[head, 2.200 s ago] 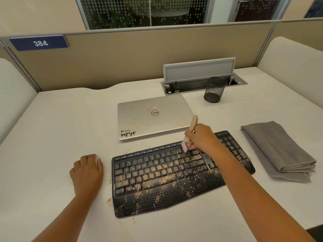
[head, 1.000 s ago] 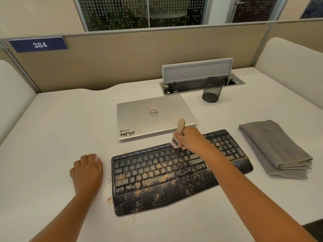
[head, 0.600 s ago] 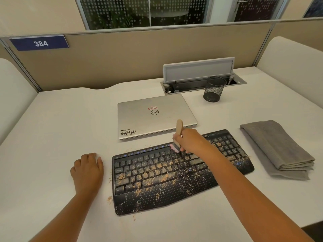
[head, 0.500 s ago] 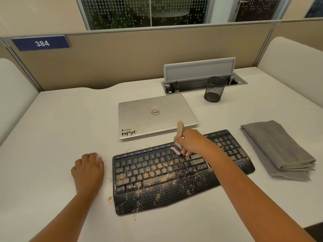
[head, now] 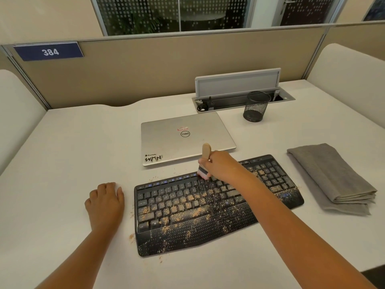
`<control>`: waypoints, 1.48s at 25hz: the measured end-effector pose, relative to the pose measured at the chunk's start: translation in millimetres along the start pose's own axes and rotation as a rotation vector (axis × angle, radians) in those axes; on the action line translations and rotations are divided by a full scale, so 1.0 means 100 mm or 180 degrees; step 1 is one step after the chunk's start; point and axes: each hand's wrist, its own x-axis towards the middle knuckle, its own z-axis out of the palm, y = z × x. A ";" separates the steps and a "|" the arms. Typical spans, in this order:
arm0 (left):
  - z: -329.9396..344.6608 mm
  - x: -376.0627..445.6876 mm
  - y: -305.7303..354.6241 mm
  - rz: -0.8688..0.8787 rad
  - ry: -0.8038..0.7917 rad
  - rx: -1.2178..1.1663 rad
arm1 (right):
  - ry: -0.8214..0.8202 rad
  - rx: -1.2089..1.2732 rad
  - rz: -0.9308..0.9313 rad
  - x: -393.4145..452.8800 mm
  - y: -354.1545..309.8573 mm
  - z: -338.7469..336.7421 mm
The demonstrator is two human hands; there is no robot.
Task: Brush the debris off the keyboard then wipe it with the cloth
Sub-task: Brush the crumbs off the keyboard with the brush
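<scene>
**Keyboard under the brush, top row**

Keyboard (head: 208,207) is lying black and slightly angled on the white desk (head: 68,142), just in front of the closed silver laptop (head: 183,138), with tan debris (head: 187,215) speckling its keys and palm rest. The right hand (head: 223,165) is curling its fingers tight around the brush (head: 205,161), gripping it low on the wooden handle; the bristles are touching the top key row, or seem to be, since the knuckles are hiding part of the contact. The left hand (head: 106,201) is resting flat on the desk just left of the keyboard, fingers relaxed, holding nothing. The folded grey cloth (head: 331,178) is lying untouched to the right.
</scene>
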 end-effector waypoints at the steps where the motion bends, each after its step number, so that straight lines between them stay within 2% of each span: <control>1: 0.01 0.00 0.00 0.0016 0.0002 0.0006 | 0.0024 0.0041 -0.0028 0.00 0.00 0.02; 6: 0.00 0.00 0.01 0.0029 0.0001 -0.0015 | -0.0107 -0.0225 0.0080 0.02 0.03 0.00; 9: -0.01 0.01 0.00 0.0054 0.0018 -0.0032 | -0.0068 -0.0116 -0.0114 0.03 0.02 -0.02; 14: 0.00 0.00 0.01 0.0091 0.0033 0.0009 | -0.0593 -0.0272 -0.0140 0.00 0.07 -0.02; 18: -0.03 -0.01 0.02 0.0048 -0.0048 0.0004 | -0.0205 0.0099 -0.0128 0.06 0.05 -0.02; 23: -0.02 0.00 0.02 0.0032 -0.0039 0.0018 | -0.0780 -0.0149 -0.0111 0.06 0.09 -0.04; 28: -0.01 -0.01 0.01 0.0039 -0.0015 0.0048 | -0.0209 0.0194 -0.0099 0.13 0.09 -0.03; 33: 0.00 0.00 0.02 0.0009 0.0008 0.0052 | -0.0585 -0.0035 -0.0018 0.13 0.13 -0.08; 37: -0.01 -0.01 0.01 0.0010 0.0034 0.0038 | -0.0012 0.0087 0.0027 0.18 0.19 -0.13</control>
